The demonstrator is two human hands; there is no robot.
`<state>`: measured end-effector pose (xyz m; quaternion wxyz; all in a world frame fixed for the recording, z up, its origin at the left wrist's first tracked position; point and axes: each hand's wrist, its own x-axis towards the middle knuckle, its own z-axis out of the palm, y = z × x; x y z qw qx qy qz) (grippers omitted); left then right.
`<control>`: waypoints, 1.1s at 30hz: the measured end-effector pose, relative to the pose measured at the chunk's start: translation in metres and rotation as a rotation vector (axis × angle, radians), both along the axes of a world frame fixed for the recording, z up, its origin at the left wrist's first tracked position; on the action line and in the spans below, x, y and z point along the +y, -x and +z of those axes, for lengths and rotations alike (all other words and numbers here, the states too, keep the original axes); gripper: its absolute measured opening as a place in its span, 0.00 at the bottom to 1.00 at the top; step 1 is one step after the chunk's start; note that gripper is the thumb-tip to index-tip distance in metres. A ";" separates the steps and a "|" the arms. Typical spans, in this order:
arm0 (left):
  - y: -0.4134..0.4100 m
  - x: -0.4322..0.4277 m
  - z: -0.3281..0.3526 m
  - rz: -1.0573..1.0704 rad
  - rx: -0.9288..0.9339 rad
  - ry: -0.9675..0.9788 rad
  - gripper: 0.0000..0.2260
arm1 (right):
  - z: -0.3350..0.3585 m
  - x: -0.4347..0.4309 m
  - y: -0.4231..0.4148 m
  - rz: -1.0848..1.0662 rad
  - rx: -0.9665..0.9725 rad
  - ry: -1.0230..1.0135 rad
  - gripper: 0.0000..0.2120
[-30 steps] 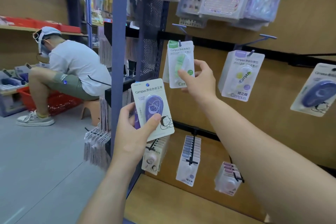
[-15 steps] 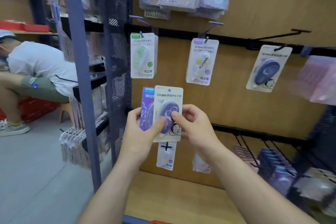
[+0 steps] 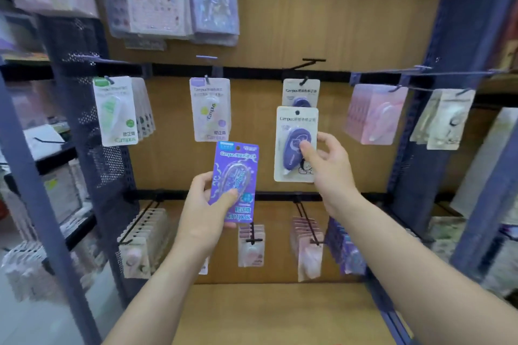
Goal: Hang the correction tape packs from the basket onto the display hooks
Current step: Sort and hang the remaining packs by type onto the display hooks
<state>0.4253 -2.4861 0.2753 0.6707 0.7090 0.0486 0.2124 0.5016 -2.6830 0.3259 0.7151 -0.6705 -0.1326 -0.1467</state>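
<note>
Overlapping a hung twin (image 3: 300, 90), the right hand's (image 3: 329, 166) white pack (image 3: 291, 124) stands upright.

L hand (image 3: 201, 213) and R hand (image 3: 330, 168), one pack each.
L grips purple pack (image 3: 235, 179); R pinches white pack (image 3: 293, 145), held just under hung pack (image 3: 301, 91) on hook (image 3: 304, 82).

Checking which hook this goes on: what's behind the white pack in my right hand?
A matching hanging pack sits on its hook behind the held pack in your right hand. Only its top shows; the lower part is covered.
</note>
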 end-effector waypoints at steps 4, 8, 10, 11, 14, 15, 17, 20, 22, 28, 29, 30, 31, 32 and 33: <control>-0.012 -0.008 0.020 0.003 -0.006 -0.014 0.10 | 0.033 -0.008 -0.028 -0.057 -0.062 -0.003 0.11; -0.022 -0.010 0.033 0.014 -0.016 -0.027 0.14 | 0.047 -0.009 -0.045 -0.087 -0.081 -0.022 0.12; -0.025 -0.010 0.036 0.011 -0.020 -0.031 0.15 | 0.050 -0.009 -0.048 -0.093 -0.086 -0.031 0.12; -0.026 -0.010 0.037 0.010 -0.023 -0.035 0.15 | 0.051 -0.010 -0.051 -0.097 -0.086 -0.037 0.12; -0.030 -0.011 0.040 0.003 -0.028 -0.042 0.14 | 0.052 -0.011 -0.056 -0.110 -0.076 -0.043 0.11; -0.030 -0.011 0.041 0.000 -0.029 -0.041 0.14 | 0.051 -0.011 -0.058 -0.115 -0.071 -0.029 0.10; -0.031 -0.012 0.042 -0.007 -0.032 -0.033 0.13 | 0.051 -0.011 -0.062 -0.122 -0.053 0.024 0.08; -0.030 -0.014 0.043 -0.019 -0.035 -0.023 0.12 | 0.049 -0.011 -0.068 -0.111 0.037 0.105 0.10; -0.028 -0.015 0.045 -0.017 -0.031 -0.027 0.13 | 0.045 -0.011 -0.070 -0.107 0.125 0.142 0.15; -0.015 -0.021 0.029 -0.056 0.010 -0.048 0.14 | 0.010 -0.022 -0.039 -0.269 0.095 0.340 0.18; -0.012 -0.025 0.022 -0.079 0.018 -0.051 0.14 | 0.000 -0.024 -0.027 -0.206 0.085 0.312 0.14; -0.011 -0.029 0.014 -0.105 0.024 -0.048 0.14 | -0.010 -0.024 -0.014 -0.117 0.098 0.277 0.10; -0.008 -0.035 0.006 -0.132 0.033 -0.042 0.13 | -0.020 -0.024 0.001 -0.016 0.129 0.249 0.08; -0.007 -0.041 -0.003 -0.154 0.040 -0.038 0.13 | -0.032 -0.024 0.014 0.073 0.157 0.228 0.08; -0.006 -0.047 -0.013 -0.169 0.046 -0.034 0.12 | -0.043 -0.024 0.026 0.135 0.174 0.205 0.08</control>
